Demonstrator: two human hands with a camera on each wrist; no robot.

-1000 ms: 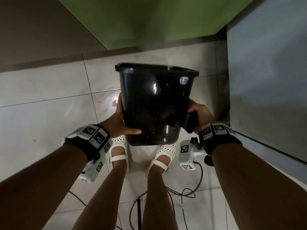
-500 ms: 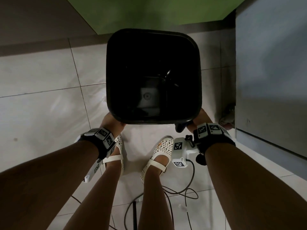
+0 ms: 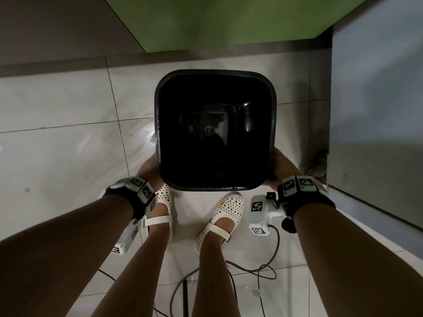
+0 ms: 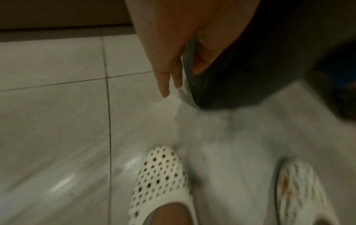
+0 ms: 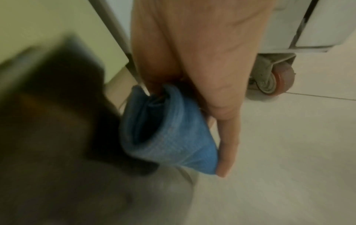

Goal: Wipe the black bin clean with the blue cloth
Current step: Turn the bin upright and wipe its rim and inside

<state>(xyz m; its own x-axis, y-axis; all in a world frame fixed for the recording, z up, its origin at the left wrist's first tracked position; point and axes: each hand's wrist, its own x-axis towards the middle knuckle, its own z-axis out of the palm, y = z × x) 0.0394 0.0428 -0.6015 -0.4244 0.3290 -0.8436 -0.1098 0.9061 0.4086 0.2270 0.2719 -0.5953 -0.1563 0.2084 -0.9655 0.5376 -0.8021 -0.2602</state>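
Observation:
The black bin (image 3: 158,124) stands upright with its opening facing me, held just in front of my feet over the tiled floor. My left hand (image 3: 148,170) presses its near left corner. In the left wrist view that left hand (image 4: 173,45) has straight fingers pointing down along the bin (image 4: 240,76), thumb on the near face. My right hand (image 3: 282,164) is at the near right corner. In the right wrist view the right hand (image 5: 212,60) pinches the folded blue cloth (image 5: 169,134) against the bin's wall (image 5: 57,106). The bin's inside looks dark.
A grey cart (image 3: 377,110) on a red caster (image 5: 277,82) stands close on the right. A green wall (image 3: 229,19) rises behind the bin. My feet in white perforated shoes (image 3: 162,202) are just below it, with cables (image 3: 258,271) on the floor behind them.
The bin has tipped from showing its side to opening-up, then dropped lower and away from me toward the floor. Both hands stayed at its sides.

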